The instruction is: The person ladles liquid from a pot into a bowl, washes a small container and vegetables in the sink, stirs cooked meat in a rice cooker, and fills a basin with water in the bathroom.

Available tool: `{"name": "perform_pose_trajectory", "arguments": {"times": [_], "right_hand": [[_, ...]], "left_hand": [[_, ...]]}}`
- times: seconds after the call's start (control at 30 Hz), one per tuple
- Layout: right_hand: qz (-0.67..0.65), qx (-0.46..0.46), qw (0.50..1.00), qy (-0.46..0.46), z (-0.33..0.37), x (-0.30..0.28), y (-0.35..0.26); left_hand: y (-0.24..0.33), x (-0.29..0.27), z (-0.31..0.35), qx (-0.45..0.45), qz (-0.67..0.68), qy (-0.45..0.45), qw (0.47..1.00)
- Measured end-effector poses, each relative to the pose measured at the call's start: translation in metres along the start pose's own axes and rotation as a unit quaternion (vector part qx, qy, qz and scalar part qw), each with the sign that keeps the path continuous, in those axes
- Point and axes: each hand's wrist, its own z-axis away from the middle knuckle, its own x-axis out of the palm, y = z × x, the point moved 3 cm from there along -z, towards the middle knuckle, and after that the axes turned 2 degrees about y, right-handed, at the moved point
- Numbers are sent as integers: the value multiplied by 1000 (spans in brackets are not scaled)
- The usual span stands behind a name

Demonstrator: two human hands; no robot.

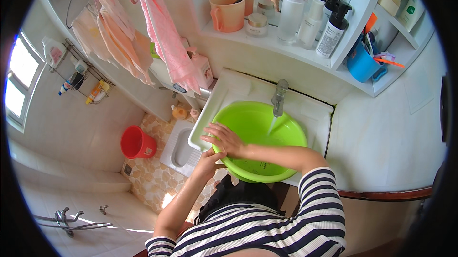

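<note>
A bright green plastic basin [291, 167] sits tilted in the white washbasin [204, 135], and water runs into it from the metal tap [280, 95]. My left hand [208, 163] grips the basin's near left rim, its fingers partly hidden behind the edge and under my other hand. Across the basin reaches my right arm. My right hand [226, 140] lies over the left rim with its fingers stretched out toward the outer side. Shallow water shows in the basin's bottom.
Above the tap, a shelf carries a peach mug [227, 14], a jar [257, 24] and several bottles. A blue cup [361, 61] hangs at the right. Pink towels [164, 32] hang at upper left. A red bucket [137, 142] stands on the floor by a squat toilet [181, 147].
</note>
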Motion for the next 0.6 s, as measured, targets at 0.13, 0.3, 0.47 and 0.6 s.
{"name": "perform_pose_trajectory", "arguments": {"times": [0.13,0.3,0.47,0.6], "right_hand": [[256,226,938,54,47,23,131],[554,168,771,-264,138,-31,148],[309,112,813,-482,184,-28,112],[247,712,654,-56,144,62,113]], "left_hand": [[13,19,12,49,-53,-5,997],[17,-7,13,71,-39,4,997],[19,7,18,58,-47,-23,997],[8,31,17,38,-75,-33,996]]}}
